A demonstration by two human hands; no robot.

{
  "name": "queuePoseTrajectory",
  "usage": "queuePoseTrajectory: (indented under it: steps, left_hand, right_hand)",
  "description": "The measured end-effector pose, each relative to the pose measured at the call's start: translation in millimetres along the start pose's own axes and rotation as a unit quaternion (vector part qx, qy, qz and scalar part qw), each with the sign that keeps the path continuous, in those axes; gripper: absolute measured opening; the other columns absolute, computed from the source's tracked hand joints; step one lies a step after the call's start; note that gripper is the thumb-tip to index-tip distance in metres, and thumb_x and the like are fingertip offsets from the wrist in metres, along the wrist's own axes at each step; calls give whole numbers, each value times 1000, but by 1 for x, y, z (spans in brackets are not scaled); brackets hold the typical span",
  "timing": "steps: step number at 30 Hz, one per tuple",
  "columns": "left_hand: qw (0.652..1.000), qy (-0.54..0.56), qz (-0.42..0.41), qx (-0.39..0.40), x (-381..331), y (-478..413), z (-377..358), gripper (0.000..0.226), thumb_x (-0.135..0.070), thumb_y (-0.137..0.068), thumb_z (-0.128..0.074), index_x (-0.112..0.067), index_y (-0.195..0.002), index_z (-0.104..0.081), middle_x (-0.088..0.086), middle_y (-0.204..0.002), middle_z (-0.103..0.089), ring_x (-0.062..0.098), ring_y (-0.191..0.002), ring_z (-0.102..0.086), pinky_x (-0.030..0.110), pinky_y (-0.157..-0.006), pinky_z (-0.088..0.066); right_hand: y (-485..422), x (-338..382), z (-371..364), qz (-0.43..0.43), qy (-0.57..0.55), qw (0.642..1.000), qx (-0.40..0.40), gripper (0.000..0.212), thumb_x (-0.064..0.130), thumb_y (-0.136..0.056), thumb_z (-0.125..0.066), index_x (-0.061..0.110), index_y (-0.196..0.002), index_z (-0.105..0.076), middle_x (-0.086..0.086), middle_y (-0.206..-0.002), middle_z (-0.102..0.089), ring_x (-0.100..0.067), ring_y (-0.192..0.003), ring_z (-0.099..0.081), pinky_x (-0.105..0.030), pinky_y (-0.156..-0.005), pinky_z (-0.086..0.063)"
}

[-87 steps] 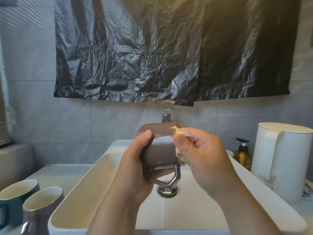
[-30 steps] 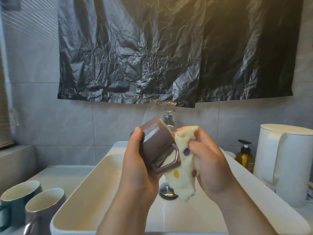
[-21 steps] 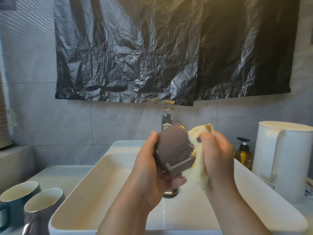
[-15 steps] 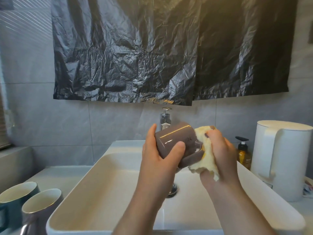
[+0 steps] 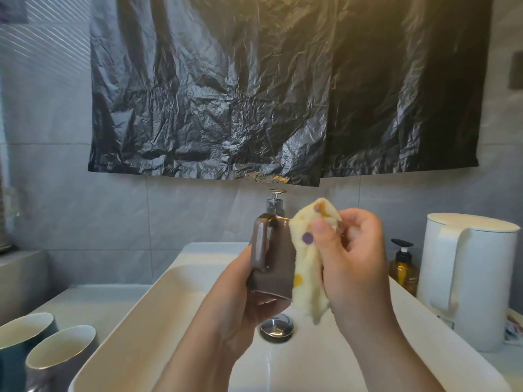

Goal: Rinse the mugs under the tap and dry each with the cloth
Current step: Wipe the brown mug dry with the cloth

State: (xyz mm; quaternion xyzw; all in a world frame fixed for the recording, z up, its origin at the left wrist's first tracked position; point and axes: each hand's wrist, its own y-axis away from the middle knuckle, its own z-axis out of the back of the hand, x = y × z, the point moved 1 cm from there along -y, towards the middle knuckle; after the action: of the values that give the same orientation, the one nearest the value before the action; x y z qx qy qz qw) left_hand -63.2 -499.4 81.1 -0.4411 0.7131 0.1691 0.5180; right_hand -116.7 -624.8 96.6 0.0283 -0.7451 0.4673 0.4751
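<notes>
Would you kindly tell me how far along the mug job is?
Looks done: rinsing this brown mug, since no water visibly runs from the tap. In hand: the left hand holds it over the sink while the right hand presses the dotted cloth to it. Left: possibly the teal mug and grey mug beside the sink; their state is unclear.

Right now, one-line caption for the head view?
Left hand holds brown mug over sink; right hand presses spotted cloth against it.
</notes>
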Motion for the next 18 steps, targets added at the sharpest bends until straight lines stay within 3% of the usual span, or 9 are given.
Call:
queuePoseTrajectory:
  steps: [3, 5, 6, 8, 10, 12, 15, 18]
  left_hand:
    - [1000, 6, 13, 25, 4, -1, 0, 29, -44, -72, -62, -26, -77, -84, 5, -92, -79, 21, -76, -73, 48, -92, -55]
    - [1000, 5, 7, 29, 6, 0, -3, 31, -46, -72, -61, -27, -82, -83, 6, -92, -77, 21, -74, -71, 42, -80, -57]
    - [1000, 6, -1, 30, 7, -1, -4, 32, -46, -74, -60, -27, -82, -83, 6, -90, -77, 20, -71, -70, 37, -73, -56]
    - [999, 11, -20, 28, 6, 0, -5, 35, -47, -81, -55, -25, -79, -83, 6, -84, -75, 18, -66, -68, 32, -62, -53]
    - [999, 11, -36, 26, 3, 1, -3, 35, -47, -79, -55, -24, -79, -82, 6, -82, -74, 18, -66, -68, 31, -60, -54]
    - [999, 4, -44, 24, 1, 2, -2, 35, -47, -70, -59, -23, -80, -82, 7, -84, -74, 19, -69, -68, 31, -61, -55]
    - [998, 5, -50, 24, -1, 2, -2, 32, -46, -67, -60, -25, -79, -82, 6, -85, -73, 19, -71, -66, 31, -62, -52]
    - [998, -11, -60, 20, -3, 4, -2, 30, -46, -65, -61, -28, -79, -82, 5, -82, -73, 17, -69, -67, 30, -59, -53]
  right_hand:
    - [1, 1, -1, 94, 76, 992, -22, 8, 41, -93, -61, 33, -94, -61, 9, -99, -65, 2, -90, -60, -5, -70, -46]
    - [2, -2, -2, 163, 158, 973, -30, 31, 45, -99, -54, 22, -104, -74, 12, -108, -56, 0, -97, -54, 0, -79, -39]
    - [2, -2, -3, 190, 187, 963, -24, 40, 44, -99, -49, 17, -111, -74, 15, -109, -52, -2, -98, -52, -4, -84, -38]
    - [5, -2, -6, 223, 213, 951, 13, 47, 42, -98, -41, 16, -123, -70, 18, -107, -50, -10, -101, -54, -23, -90, -45]
    - [6, -4, -7, 224, 222, 948, 41, 47, 43, -98, -38, 22, -133, -63, 19, -105, -49, -14, -100, -56, -37, -86, -50]
    - [7, -6, -9, 231, 224, 946, 42, 46, 42, -99, -37, 23, -132, -63, 17, -106, -51, -15, -103, -53, -42, -87, -50]
    - [12, -8, -12, 261, 264, 929, 2, 43, 35, -98, -38, 16, -118, -71, 2, -128, -53, -21, -120, -41, -41, -101, -38]
    - [16, -6, -14, 303, 325, 896, -16, 39, 31, -98, -39, 13, -111, -71, -4, -123, -58, -23, -112, -44, -37, -94, -33]
